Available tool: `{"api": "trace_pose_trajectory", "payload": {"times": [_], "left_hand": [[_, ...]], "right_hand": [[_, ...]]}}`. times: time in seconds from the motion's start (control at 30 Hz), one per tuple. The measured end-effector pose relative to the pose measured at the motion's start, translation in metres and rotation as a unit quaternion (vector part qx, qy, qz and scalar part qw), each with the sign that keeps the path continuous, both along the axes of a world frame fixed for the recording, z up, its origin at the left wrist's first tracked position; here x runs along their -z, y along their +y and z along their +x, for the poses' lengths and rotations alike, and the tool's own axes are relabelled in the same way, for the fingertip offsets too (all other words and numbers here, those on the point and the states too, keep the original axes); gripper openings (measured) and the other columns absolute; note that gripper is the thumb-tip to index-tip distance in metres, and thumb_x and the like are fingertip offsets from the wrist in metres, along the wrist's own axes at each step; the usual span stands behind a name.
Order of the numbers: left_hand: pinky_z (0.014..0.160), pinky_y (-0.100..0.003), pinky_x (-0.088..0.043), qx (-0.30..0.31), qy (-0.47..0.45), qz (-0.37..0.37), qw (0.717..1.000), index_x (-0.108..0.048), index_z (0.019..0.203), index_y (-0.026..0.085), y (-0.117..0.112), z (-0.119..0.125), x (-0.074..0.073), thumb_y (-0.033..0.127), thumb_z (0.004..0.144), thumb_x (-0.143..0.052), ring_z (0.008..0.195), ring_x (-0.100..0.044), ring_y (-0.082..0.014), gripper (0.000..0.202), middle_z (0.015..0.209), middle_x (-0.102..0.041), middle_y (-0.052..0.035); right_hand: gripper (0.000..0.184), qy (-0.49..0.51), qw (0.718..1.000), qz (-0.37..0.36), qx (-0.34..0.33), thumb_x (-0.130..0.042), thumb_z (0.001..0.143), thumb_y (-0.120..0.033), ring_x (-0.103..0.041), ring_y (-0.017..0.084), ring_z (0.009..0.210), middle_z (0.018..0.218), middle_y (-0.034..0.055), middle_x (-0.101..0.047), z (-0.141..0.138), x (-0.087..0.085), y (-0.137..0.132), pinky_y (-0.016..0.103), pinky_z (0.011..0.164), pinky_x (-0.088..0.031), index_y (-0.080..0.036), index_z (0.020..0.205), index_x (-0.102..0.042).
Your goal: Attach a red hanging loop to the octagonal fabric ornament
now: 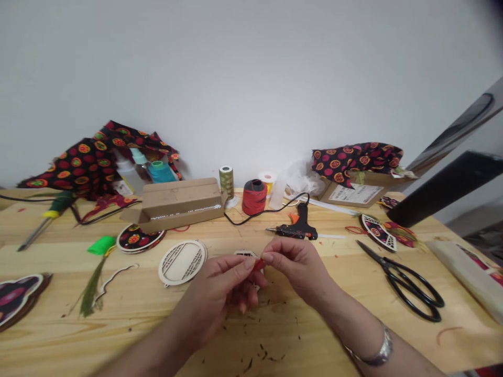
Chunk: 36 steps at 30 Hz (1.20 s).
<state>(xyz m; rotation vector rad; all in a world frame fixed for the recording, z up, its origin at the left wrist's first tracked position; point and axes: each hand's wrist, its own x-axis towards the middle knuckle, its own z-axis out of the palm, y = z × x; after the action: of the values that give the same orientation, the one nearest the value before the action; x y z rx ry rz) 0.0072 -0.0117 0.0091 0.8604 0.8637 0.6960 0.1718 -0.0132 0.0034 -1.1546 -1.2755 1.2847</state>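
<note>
Above the middle of the table, my left hand [231,280] and my right hand [293,262] meet fingertip to fingertip. Both pinch a small piece of red cord [259,264], mostly hidden by the fingers. Behind and below them a pale wooden lattice piece [244,253] is partly covered by my hands. Left of my left hand lies a round wooden lattice frame [183,263]. Just beyond my right hand rests a black glue gun [296,225] with an orange trigger.
Black scissors [404,283] lie at right, near a fan-shaped ornament [378,233]. A spool of red cord [254,197] and a cardboard box [183,201] stand at the back. A green tassel [94,283] and a screwdriver [47,217] lie at left. Dark scraps dot the front.
</note>
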Motion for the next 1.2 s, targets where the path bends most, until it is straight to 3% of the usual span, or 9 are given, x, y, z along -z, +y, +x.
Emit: {"api": "trace_pose_trajectory", "payload": {"times": [0.5,0.77,0.87,1.2], "left_hand": [[0.041,-0.014,-0.028,-0.009,-0.029,-0.005,1.0,-0.07,0.063,0.012,0.0041,-0.0004,0.0034,0.026,0.075,-0.067,0.044,-0.041,-0.0028,0.018,0.058,-0.06,0.0002],[0.042,-0.015,-0.03,-0.035,0.009,0.006,0.999,-0.069,0.062,0.013,0.0035,-0.0005,0.0004,0.028,0.071,-0.07,0.045,-0.043,-0.0038,0.018,0.059,-0.063,-0.0009],[0.042,-0.016,-0.03,-0.03,0.016,0.015,0.999,-0.07,0.066,0.014,0.0031,-0.001,0.0015,0.028,0.073,-0.068,0.045,-0.042,-0.0039,0.016,0.059,-0.063,0.0],[0.041,-0.015,-0.026,-0.018,0.001,0.006,1.0,-0.07,0.061,0.014,0.0028,0.0,0.0002,0.029,0.071,-0.07,0.042,-0.039,-0.003,0.018,0.052,-0.059,0.0025]], "right_hand": [[0.011,-0.139,0.97,0.195,0.051,-0.063,0.076,-0.018,-0.054,0.012,0.064,0.065,0.0016,-0.06,-0.0034,0.0013,-0.0033,0.025,0.063,-0.044,-0.016,0.065,-0.065],[0.016,-0.119,0.981,0.152,0.024,-0.056,0.082,-0.021,-0.057,0.012,0.066,0.068,0.002,-0.062,-0.0025,0.0005,-0.0031,0.024,0.064,-0.044,-0.016,0.072,-0.067],[0.008,-0.101,0.983,0.151,0.028,-0.063,0.077,-0.021,-0.058,0.013,0.067,0.071,0.0024,-0.063,-0.0027,0.002,-0.0034,0.024,0.063,-0.045,-0.016,0.076,-0.069],[0.009,-0.132,0.969,0.202,0.056,-0.065,0.073,-0.012,-0.055,0.011,0.062,0.064,0.0004,-0.06,-0.0036,0.0021,-0.0037,0.023,0.061,-0.044,-0.016,0.065,-0.065]]}}
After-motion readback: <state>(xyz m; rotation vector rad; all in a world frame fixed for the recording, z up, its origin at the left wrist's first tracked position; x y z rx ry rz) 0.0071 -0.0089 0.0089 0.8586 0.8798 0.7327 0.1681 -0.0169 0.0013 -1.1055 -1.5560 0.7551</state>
